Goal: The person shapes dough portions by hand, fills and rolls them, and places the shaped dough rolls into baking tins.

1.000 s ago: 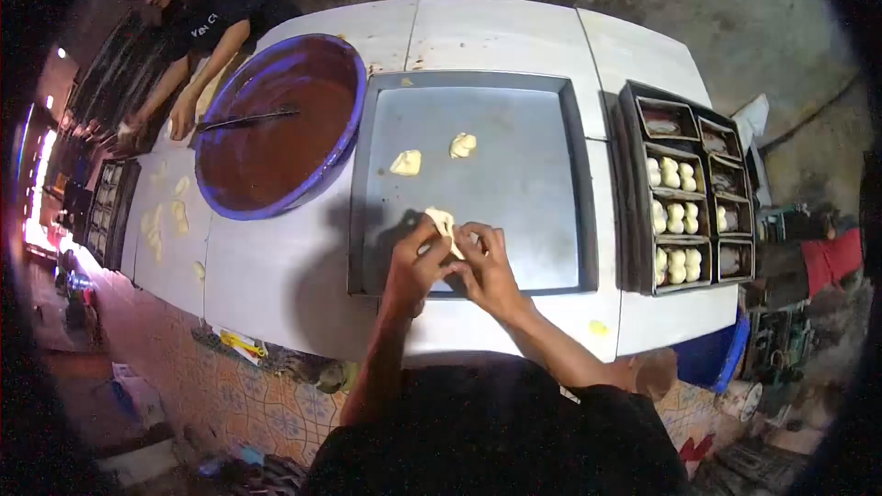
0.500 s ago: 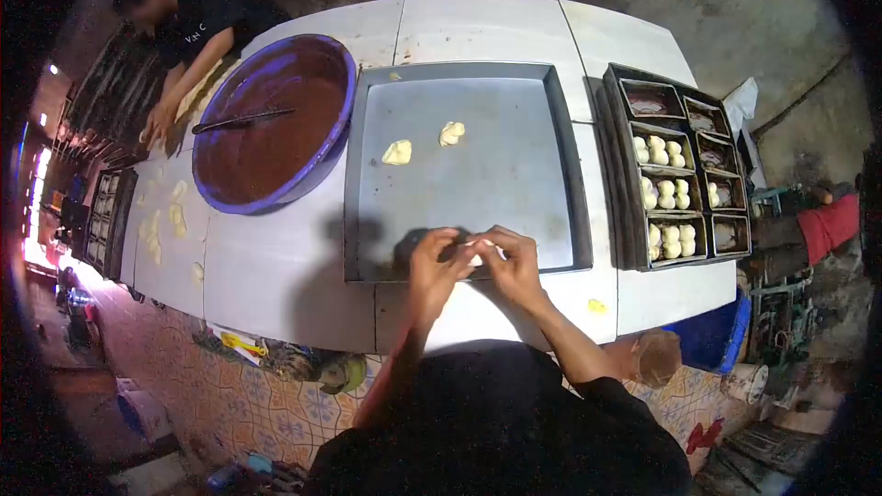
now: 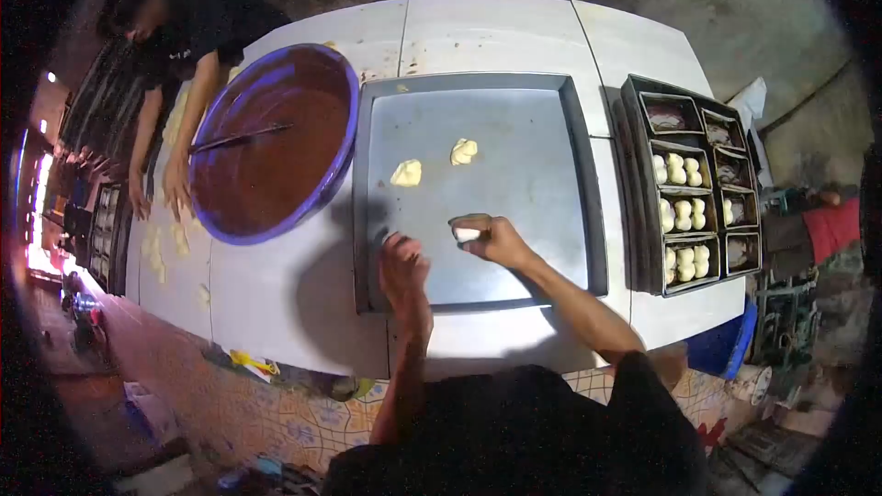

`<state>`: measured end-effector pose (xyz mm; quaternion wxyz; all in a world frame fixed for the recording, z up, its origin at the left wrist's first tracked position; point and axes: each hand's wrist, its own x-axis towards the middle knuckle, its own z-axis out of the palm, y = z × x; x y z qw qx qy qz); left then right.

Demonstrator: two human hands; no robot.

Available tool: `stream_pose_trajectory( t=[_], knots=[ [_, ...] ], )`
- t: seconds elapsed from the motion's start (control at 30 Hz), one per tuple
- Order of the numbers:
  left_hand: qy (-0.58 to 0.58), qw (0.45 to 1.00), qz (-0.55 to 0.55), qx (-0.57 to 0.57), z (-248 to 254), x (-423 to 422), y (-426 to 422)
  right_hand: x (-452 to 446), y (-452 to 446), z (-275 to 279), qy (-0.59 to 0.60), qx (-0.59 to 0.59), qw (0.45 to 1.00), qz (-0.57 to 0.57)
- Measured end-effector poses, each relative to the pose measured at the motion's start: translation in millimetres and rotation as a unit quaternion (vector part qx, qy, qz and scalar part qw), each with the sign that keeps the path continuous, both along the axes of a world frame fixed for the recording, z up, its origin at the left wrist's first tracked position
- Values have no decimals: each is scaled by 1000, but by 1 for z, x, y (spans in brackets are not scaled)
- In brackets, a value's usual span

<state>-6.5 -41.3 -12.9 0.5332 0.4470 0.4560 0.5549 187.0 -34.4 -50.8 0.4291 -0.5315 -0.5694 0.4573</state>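
Note:
My right hand (image 3: 493,237) is closed round a small pale dough ball (image 3: 467,234) above the front half of a large metal tray (image 3: 478,147). Over the tray's front left part is my left hand (image 3: 402,266), apart from the right one, its fingers curled and blurred; whether it holds anything I cannot make out. Two dough pieces lie on the tray farther back: a flat one (image 3: 406,174) on the left and a lumpy one (image 3: 463,152) near the middle.
A purple basin (image 3: 276,142) of brown filling with a long utensil stands left of the tray. Beyond it a co-worker (image 3: 197,28) reaches over dough on the table. On the right, a rack of baking tins (image 3: 684,216) holds several dough balls. Another person in red is at far right.
My hands, together on the dough half a second ago, have parted. The right moved forward with a rounded dough ball; the left went to the left. The co-worker's arms have shifted.

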Motion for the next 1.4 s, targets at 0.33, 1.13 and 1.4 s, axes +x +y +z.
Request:
stream_pose_trajectory(
  t=[0.33, 1.13, 1.4],
  knots=[
    [-81, 993, -68, -54, -47, -15, 11, 21, 130, -4, -366, 129, 905, -174],
    [-586, 681, -395, -193, 36, 9, 9, -35, -37, 28, 346, -17, 936, 64],
    [419, 904, 19, 79, 18, -85, 281, -44, -22, 33, 322, 11, 946, -35]
  ],
)
